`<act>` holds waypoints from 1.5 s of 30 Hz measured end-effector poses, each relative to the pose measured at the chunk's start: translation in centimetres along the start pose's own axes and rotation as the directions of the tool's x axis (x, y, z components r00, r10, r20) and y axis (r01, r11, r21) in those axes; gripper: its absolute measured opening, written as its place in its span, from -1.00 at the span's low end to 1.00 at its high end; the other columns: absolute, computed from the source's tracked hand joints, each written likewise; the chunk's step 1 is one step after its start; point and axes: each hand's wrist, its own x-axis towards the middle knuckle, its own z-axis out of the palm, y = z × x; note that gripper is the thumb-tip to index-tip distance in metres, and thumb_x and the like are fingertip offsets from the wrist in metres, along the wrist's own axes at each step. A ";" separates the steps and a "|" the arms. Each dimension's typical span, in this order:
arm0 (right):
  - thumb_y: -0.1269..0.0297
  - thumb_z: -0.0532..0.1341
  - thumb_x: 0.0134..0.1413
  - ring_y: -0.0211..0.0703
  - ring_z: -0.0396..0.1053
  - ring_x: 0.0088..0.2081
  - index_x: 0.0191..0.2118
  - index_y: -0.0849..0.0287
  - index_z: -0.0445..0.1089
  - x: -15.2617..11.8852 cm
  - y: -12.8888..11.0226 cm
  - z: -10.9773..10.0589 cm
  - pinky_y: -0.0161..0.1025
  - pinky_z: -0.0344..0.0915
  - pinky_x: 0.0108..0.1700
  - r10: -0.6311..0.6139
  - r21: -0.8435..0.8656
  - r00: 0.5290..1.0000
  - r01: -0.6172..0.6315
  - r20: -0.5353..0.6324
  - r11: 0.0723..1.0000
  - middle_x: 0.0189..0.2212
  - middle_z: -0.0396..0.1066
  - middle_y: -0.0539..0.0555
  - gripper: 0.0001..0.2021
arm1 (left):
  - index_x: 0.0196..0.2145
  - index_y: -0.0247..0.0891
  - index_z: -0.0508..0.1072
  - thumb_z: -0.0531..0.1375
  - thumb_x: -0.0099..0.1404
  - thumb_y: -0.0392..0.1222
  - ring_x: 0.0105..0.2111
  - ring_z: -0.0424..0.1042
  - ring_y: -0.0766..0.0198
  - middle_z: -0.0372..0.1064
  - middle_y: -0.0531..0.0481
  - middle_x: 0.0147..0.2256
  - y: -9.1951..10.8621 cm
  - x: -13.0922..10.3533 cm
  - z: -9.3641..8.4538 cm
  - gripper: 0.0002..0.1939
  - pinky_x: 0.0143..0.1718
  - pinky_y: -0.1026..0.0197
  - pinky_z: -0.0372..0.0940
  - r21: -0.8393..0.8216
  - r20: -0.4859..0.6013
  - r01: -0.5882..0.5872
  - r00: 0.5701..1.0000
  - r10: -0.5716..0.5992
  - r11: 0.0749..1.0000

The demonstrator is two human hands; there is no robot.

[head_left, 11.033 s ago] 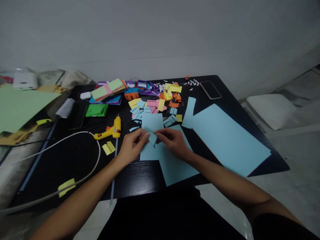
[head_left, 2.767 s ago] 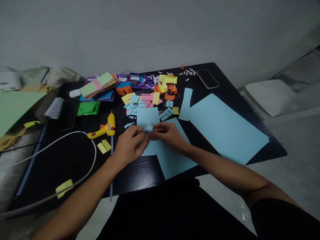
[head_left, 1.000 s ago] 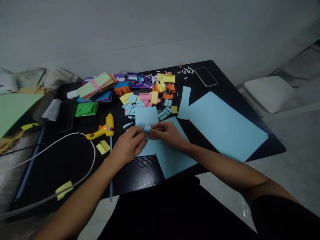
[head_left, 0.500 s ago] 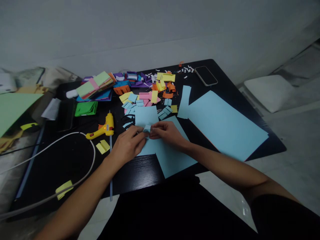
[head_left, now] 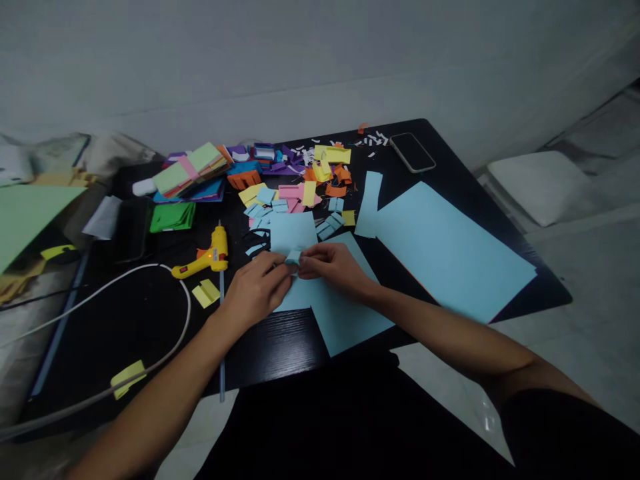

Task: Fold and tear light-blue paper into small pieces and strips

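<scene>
Between my fingertips is a small piece of light blue paper (head_left: 293, 256), bent or folded. My left hand (head_left: 260, 283) pinches it from the left, and my right hand (head_left: 334, 267) grips its right side with thumb and forefinger. Both hands are closed and rest low over light blue paper sheets (head_left: 345, 320) on the black table (head_left: 280, 347). Just beyond my fingers lies a smaller blue sheet (head_left: 293, 230). Black scissor handles (head_left: 256, 237) partly show beside it, half hidden by paper.
Left of my hands lies a yellow glue gun (head_left: 213, 253) with a glue stick (head_left: 223, 360) and a white cable (head_left: 187, 313). Folded coloured paper pieces (head_left: 295, 193) are heaped at the back. A phone (head_left: 413, 152) and large blue sheets (head_left: 450, 247) lie on the right.
The small blue paper piece has tilted a little between my fingers, and my right fingertips have shifted slightly. Everything else stays in place.
</scene>
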 end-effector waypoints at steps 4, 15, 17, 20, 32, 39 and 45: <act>0.23 0.53 -0.04 -0.19 0.62 -0.34 -0.31 0.24 0.53 -0.1 0.0 -0.1 -0.21 0.61 -0.11 -0.007 -0.010 1.000 0.007 0.013 1.000 -0.45 0.59 0.03 -0.75 | -0.08 -0.25 0.52 0.20 0.43 -0.34 -0.19 0.50 0.12 0.48 -0.14 -0.18 0.0 -0.1 0.1 -0.85 -0.18 0.11 0.46 -0.011 -0.012 0.004 1.000 -0.004 1.000; 0.23 0.53 -0.02 -0.21 0.61 -0.38 -0.36 0.26 0.53 0.1 0.1 0.1 -0.22 0.62 -0.14 -0.005 -0.014 1.000 0.004 -0.017 1.000 -0.47 0.59 0.04 -0.76 | -0.07 -0.22 0.53 0.18 0.44 -0.33 -0.19 0.50 0.13 0.49 -0.12 -0.18 0.0 -0.2 0.1 -0.83 -0.17 0.09 0.47 -0.019 0.010 0.025 1.000 -0.025 1.000; 0.25 0.53 -0.02 -0.21 0.61 -0.37 -0.36 0.25 0.54 0.0 0.0 0.1 -0.23 0.61 -0.14 0.002 -0.011 1.000 -0.002 -0.013 1.000 -0.46 0.59 0.04 -0.77 | -0.08 -0.23 0.53 0.18 0.44 -0.33 -0.20 0.50 0.13 0.49 -0.12 -0.19 0.0 -0.2 0.0 -0.84 -0.19 0.10 0.47 -0.014 0.011 0.021 1.000 -0.021 1.000; 0.27 0.54 -0.07 -0.20 0.61 -0.36 -0.35 0.23 0.54 -0.1 -0.1 0.0 -0.20 0.61 -0.12 0.008 -0.008 1.000 -0.009 -0.006 1.000 -0.47 0.59 0.03 -0.76 | -0.07 -0.23 0.53 0.18 0.44 -0.33 -0.20 0.50 0.14 0.50 -0.13 -0.17 0.0 -0.1 -0.1 -0.83 -0.19 0.10 0.46 -0.013 0.023 0.011 1.000 -0.010 1.000; 0.43 0.47 0.02 -0.25 0.59 -0.41 -0.37 0.28 0.54 0.1 -0.2 0.3 -0.25 0.61 -0.17 0.025 -0.027 0.998 -0.026 -0.054 0.999 -0.51 0.58 0.02 -0.89 | -0.06 -0.24 0.52 0.15 0.47 -0.32 -0.21 0.49 0.15 0.49 -0.15 -0.13 -0.1 -0.2 -0.2 -0.82 -0.21 0.12 0.45 0.011 0.062 -0.011 0.998 0.010 1.000; 0.50 0.39 0.09 -0.24 0.59 -0.41 -0.38 0.27 0.55 0.0 -0.4 0.3 -0.24 0.61 -0.16 0.044 -0.015 0.997 -0.045 -0.061 0.999 -0.49 0.58 0.03 -0.95 | -0.04 -0.21 0.53 0.15 0.47 -0.32 -0.19 0.49 0.14 0.50 -0.14 -0.14 -0.1 -0.1 -0.2 -0.81 -0.20 0.11 0.44 0.004 0.074 0.003 0.997 -0.004 1.000; 0.31 0.57 -0.17 -0.21 0.60 -0.41 -0.36 0.26 0.54 0.0 -0.2 0.0 -0.26 0.60 -0.22 0.028 0.002 0.999 -0.028 -0.032 1.000 -0.50 0.58 0.03 -0.74 | -0.05 -0.22 0.54 0.15 0.47 -0.31 -0.20 0.51 0.14 0.51 -0.14 -0.15 0.0 -0.1 -0.1 -0.81 -0.21 0.11 0.45 0.014 0.056 0.003 0.998 -0.004 1.000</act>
